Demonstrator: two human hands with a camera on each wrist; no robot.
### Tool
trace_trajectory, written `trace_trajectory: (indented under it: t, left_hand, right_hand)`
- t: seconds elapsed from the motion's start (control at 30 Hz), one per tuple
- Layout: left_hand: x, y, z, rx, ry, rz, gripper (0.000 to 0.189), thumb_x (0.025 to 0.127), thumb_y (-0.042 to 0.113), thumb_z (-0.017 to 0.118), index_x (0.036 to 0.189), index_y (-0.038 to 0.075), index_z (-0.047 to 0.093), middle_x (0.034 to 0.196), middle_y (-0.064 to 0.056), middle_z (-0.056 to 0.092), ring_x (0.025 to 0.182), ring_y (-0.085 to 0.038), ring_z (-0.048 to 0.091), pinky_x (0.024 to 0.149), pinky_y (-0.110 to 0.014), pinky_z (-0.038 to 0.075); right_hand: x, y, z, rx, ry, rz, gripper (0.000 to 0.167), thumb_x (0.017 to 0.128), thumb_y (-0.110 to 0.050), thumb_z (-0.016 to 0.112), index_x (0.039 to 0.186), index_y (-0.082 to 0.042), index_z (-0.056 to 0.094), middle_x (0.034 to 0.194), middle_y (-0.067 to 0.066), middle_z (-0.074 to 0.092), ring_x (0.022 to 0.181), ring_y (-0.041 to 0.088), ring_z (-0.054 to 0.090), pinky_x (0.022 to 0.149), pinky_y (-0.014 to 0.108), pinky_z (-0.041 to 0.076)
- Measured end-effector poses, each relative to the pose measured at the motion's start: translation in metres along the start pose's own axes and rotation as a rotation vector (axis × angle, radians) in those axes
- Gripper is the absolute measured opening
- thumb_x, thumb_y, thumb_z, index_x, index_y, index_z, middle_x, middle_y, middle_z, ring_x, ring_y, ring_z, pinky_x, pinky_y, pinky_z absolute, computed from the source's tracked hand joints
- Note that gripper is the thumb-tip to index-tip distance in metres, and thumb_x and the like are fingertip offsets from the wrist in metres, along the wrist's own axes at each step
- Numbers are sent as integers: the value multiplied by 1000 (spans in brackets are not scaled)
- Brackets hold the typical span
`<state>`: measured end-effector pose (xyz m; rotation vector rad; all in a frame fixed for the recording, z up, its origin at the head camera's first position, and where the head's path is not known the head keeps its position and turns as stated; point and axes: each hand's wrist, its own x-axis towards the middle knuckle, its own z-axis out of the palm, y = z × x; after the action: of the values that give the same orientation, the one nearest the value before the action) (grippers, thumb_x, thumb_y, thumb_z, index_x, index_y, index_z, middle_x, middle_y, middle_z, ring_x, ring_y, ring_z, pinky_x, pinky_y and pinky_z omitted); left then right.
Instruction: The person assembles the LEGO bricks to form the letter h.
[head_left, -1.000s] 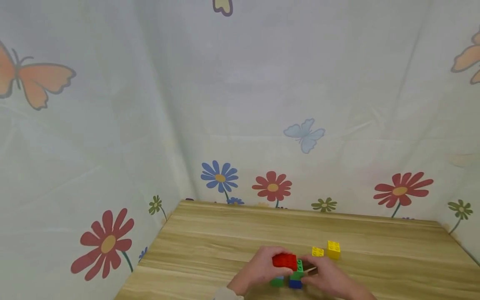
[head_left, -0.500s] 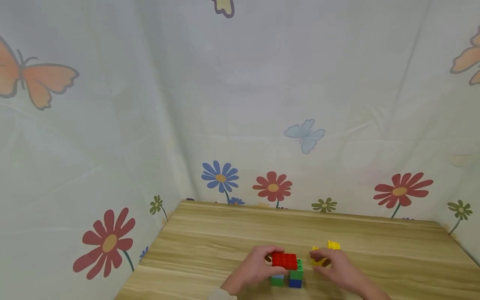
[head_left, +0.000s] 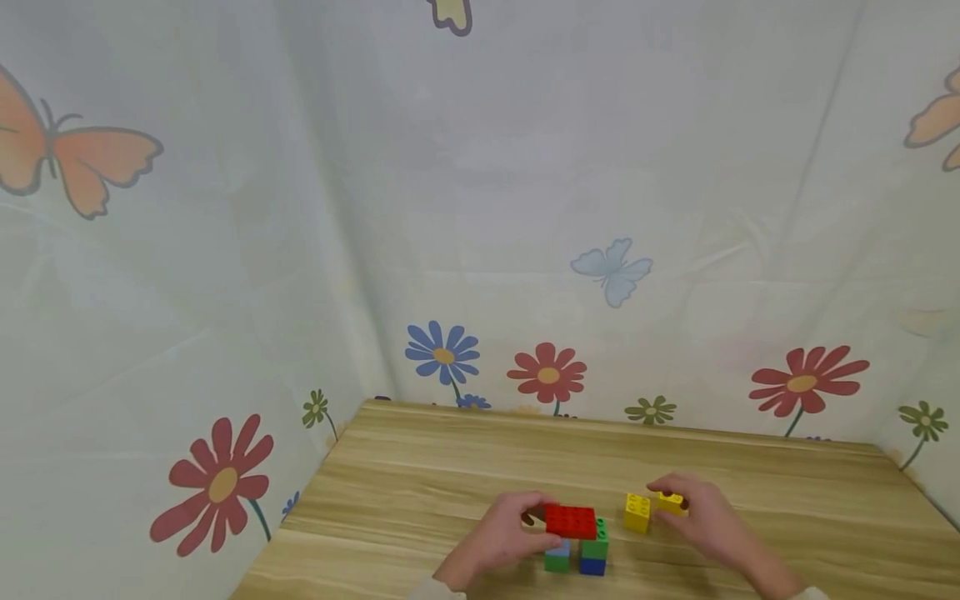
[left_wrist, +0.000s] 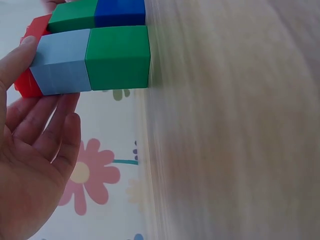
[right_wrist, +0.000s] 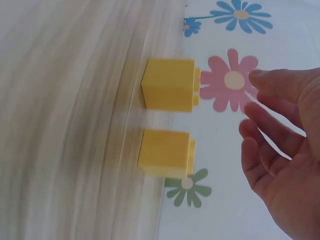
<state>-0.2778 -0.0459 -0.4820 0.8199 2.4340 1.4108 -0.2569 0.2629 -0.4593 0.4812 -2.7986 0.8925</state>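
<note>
Head view: my left hand (head_left: 504, 542) curled round red brick (head_left: 571, 522) topping small stack: light blue brick (head_left: 558, 548) over green, green over blue brick (head_left: 592, 566), on wooden table (head_left: 420, 483). My right hand (head_left: 701, 517) over far yellow brick (head_left: 670, 500); near yellow brick (head_left: 637, 512) just beside, free.

Left wrist view: thumb on light blue brick (left_wrist: 62, 62), fingers behind stack, gripping.

Right wrist view: my right hand (right_wrist: 285, 145) relaxed, fingers spread, touching neither yellow brick (right_wrist: 170, 85).
</note>
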Motion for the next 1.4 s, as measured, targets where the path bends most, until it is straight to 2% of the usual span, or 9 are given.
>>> trace_trajectory:
  t: [0.2, 0.33, 0.43, 0.63, 0.77, 0.97, 1.1, 1.4]
  left_hand:
    - [-1, -1, -1, -1, 3, -4, 29, 81, 31, 75, 107, 24, 67, 95, 17, 63, 88, -6, 58, 76, -23, 47]
    - [-1, -1, -2, -3, -1, -9, 27, 81, 31, 75, 106, 24, 68, 94, 17, 64, 86, -4, 57, 76, -23, 47]
    - [-1, -1, -2, 2, -7, -12, 26, 81, 30, 75, 105, 23, 68, 94, 17, 64, 85, -3, 57, 75, -23, 47]
    - [0, -1, -3, 17, -17, -20, 23, 81, 29, 75, 103, 23, 69, 92, 18, 64, 84, -2, 58, 74, -22, 47]
    - [0, 2, -2, 21, -19, -44, 22, 81, 28, 75, 102, 24, 69, 91, 18, 64, 84, -3, 58, 74, -23, 47]
    - [0, 4, -1, 30, -12, -64, 21, 81, 28, 76, 101, 25, 69, 90, 18, 64, 83, -3, 57, 74, -23, 47]
    - [0, 4, -1, 28, -10, -51, 20, 81, 27, 76, 100, 24, 69, 90, 18, 64, 83, -2, 58, 73, -22, 48]
    - [-1, 3, -2, 34, -1, -35, 21, 81, 26, 76, 101, 23, 69, 90, 18, 64, 84, -1, 58, 72, -22, 48]
  right_hand:
    - [1, 12, -4, -59, 91, -50, 32, 75, -4, 77, 106, -6, 67, 111, 13, 62, 99, 34, 58, 73, 43, 53]
    - [3, 23, -2, -65, 108, -82, 38, 72, -2, 79, 108, -1, 66, 113, 17, 59, 101, 38, 57, 73, 45, 52]
    - [4, 30, -1, -58, 82, -80, 43, 72, -1, 79, 111, 2, 63, 114, 20, 58, 102, 40, 56, 75, 48, 51]
    - [6, 41, 1, -29, -36, 1, 53, 74, -5, 78, 121, 6, 56, 116, 23, 56, 97, 39, 57, 78, 52, 49]
    - [8, 47, 4, 4, -81, 40, 55, 76, -4, 76, 124, 9, 53, 118, 26, 55, 98, 37, 58, 81, 52, 48]
    - [9, 53, 9, 32, -82, 32, 49, 78, -1, 73, 121, 12, 53, 117, 26, 57, 95, 33, 59, 81, 49, 48]
    - [10, 56, 10, 34, -86, 36, 46, 79, -1, 72, 119, 12, 54, 115, 25, 58, 92, 30, 60, 78, 47, 50]
    - [12, 58, 13, 29, -79, 98, 39, 81, -2, 70, 116, 8, 56, 108, 18, 62, 86, 25, 60, 77, 44, 50]
